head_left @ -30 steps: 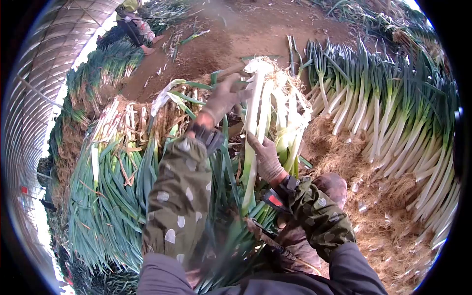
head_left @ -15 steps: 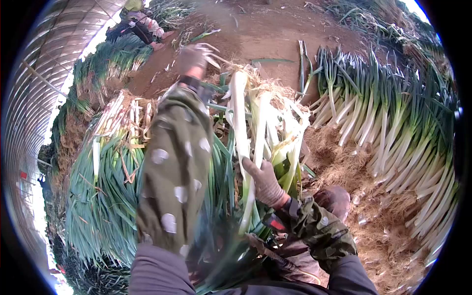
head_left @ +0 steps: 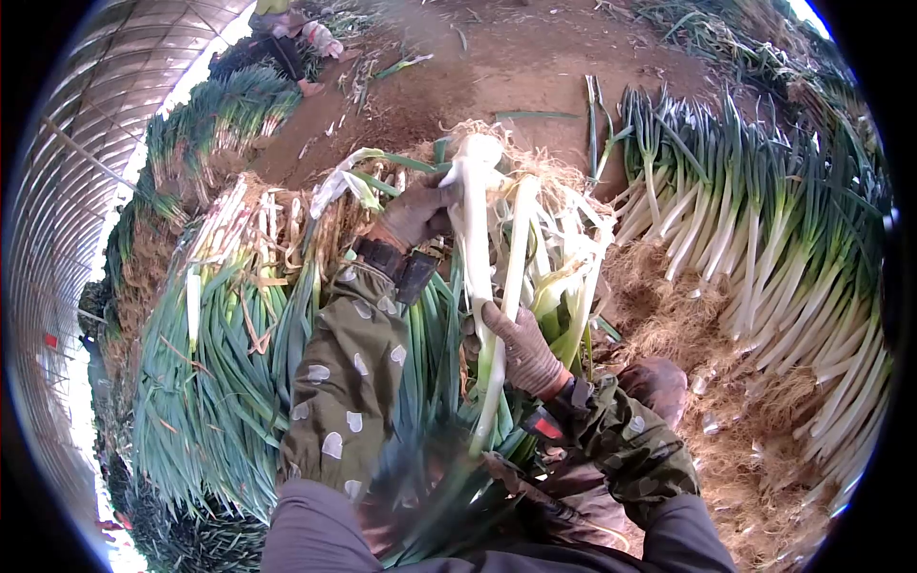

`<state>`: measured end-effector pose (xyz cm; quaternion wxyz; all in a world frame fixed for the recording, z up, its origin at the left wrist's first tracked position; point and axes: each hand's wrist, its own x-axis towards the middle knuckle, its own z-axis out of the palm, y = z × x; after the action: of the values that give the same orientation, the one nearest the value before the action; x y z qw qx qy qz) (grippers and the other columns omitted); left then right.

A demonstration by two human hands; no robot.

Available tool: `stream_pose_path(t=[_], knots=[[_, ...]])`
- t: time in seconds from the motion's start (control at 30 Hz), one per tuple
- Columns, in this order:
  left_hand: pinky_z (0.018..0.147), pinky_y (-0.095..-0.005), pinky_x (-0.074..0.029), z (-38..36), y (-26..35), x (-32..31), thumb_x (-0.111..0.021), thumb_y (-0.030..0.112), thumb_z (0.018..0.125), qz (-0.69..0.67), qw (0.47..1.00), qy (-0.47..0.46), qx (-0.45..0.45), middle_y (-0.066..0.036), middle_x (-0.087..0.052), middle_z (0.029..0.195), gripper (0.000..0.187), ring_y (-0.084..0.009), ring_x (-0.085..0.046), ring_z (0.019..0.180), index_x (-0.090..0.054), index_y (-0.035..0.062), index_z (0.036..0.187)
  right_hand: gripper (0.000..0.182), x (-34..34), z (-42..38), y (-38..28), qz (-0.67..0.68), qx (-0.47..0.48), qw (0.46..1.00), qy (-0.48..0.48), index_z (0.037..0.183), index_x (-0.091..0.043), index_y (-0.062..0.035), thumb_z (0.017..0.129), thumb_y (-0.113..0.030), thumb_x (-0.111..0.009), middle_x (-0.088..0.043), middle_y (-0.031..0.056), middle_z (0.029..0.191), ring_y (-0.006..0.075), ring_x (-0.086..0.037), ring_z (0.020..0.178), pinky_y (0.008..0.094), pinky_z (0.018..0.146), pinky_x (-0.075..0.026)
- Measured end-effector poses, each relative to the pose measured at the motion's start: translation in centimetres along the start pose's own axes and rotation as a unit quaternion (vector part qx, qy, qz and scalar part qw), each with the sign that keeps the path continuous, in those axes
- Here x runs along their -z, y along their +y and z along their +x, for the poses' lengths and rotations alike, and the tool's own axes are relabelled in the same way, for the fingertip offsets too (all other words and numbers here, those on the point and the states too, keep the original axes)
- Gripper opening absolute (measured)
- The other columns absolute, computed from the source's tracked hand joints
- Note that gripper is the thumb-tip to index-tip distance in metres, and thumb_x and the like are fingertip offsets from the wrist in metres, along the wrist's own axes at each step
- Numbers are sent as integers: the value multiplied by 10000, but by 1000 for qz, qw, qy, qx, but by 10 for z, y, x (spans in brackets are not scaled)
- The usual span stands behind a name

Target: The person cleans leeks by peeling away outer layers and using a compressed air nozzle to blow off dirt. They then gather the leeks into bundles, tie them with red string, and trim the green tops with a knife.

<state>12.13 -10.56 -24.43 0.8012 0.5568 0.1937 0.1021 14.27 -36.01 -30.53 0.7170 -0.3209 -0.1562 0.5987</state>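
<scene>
Okay, head view. Right grip (head_left: 527, 355), gloved, closed around the pale lower stalks of the held leeks (head_left: 475, 239), thumb across the front. Left grip (head_left: 417, 212), also gloved, is at the upper white part, fingers up against the side; can't tell whether it's wide or closed on the stalk, since the fingers are partly hidden. Held leeks sit in front of the person at mid-view, tilted slightly, root ends away from the body, greens toward the lap. More whitish leeks (head_left: 581, 286) with ragged roots lie just to their right.

Left side: pile of leeks (head_left: 205, 401), green leaves nearest the person, roots far end. A torn pale leaf (head_left: 346, 181) lies near the left grip. Right side: long row of leeks (head_left: 759, 239), whites toward the person, with a brown root mat (head_left: 735, 411) alongside. Far left: another person (head_left: 285, 43) on bare soil (head_left: 516, 57), partly cut off.
</scene>
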Motion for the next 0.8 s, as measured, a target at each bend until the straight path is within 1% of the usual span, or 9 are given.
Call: stream_pose_path(t=[0.1, 0.13, 0.17, 0.2, 0.37, 0.57, 0.63, 0.7, 0.8], knots=[[509, -235, -517, 30, -6, 34, -717, 136, 917, 67, 994, 85, -25, -20, -704, 905, 267, -125, -662, 660, -655, 53, 1163, 405, 7, 1, 4, -21, -16, 1000, -9, 1115, -587, -44, 971, -416, -657, -615, 33, 877, 133, -593, 728, 280, 639, -509], [426, -244, -458, 35, 10, 4, -679, 113, 939, 125, 947, 293, -49, -22, -698, 845, 205, -115, -609, 552, -663, 63, 1137, 410, 11, 3, 13, -29, -17, 999, -2, 1123, -590, -40, 972, -416, -656, -614, 32, 876, 131, -590, 731, 276, 650, -505], [469, -290, -480, 49, 18, 14, -636, 79, 951, 125, 920, 360, -92, -37, -695, 830, 165, -134, -614, 580, -678, 54, 1108, 443, 14, 4, 18, -63, -42, 997, 18, 1155, -598, -26, 971, -425, -655, -614, 31, 881, 126, -586, 739, 272, 662, -498], [548, -303, -510, 78, 25, 67, -631, 129, 968, 159, 933, 308, -93, -34, -694, 901, 314, -160, -601, 616, -585, 53, 1269, 454, 12, 5, 20, -70, -48, 996, 23, 1178, -602, -11, 980, -418, -638, -615, 29, 884, 122, -585, 740, 270, 658, -495], [754, -349, -507, 57, 128, 107, -673, 232, 924, 432, 783, 422, -150, -66, -703, 1009, 391, -188, -625, 830, -614, 52, 1266, 365, -6, -8, 13, -76, 25, 996, 50, 1082, -654, 16, 982, -335, -649, -613, -3, 794, 82, -581, 674, 243, 601, -481], [1001, -403, -503, -23, 101, 37, -724, 356, 872, 585, 766, 256, -72, -105, -715, 1138, 501, -223, -654, 1086, -648, 51, 1263, 450, 5, 8, 4, -100, -19, 993, 53, 1196, -603, 29, 996, -374, -623, -608, 9, 869, 90, -600, 702, 231, 610, -499], [999, -408, -530, -29, 30, 41, -734, 430, 868, 557, 787, 238, -115, -98, -732, 1110, 557, -229, -685, 1059, -646, 42, 1258, 401, 10, 12, 15, -114, -5, 992, 56, 1184, -621, 25, 1000, -331, -631, -608, -11, 863, 73, -563, 703, 230, 618, -469], [927, -400, -570, -41, -9, 25, -705, 588, 848, 412, 878, 231, -74, -87, -751, 1039, 681, -228, -721, 953, -639, 38, 1244, 359, 10, 13, 17, -140, 12, 989, 50, 1133, -646, 1, 1004, -333, -628, -613, -22, 867, 58, -535, 759, 231, 670, -451], [907, -402, -574, -59, -33, -7, -601, 774, 812, 52, 992, 103, 52, -105, -752, 1025, 847, -217, -727, 952, -631, 39, 1232, 324, 14, 18, 24, -160, 20, 986, 37, 1088, -652, -29, 1012, -342, -618, -616, -29, 887, 56, -541, 772, 233, 677, -456]])
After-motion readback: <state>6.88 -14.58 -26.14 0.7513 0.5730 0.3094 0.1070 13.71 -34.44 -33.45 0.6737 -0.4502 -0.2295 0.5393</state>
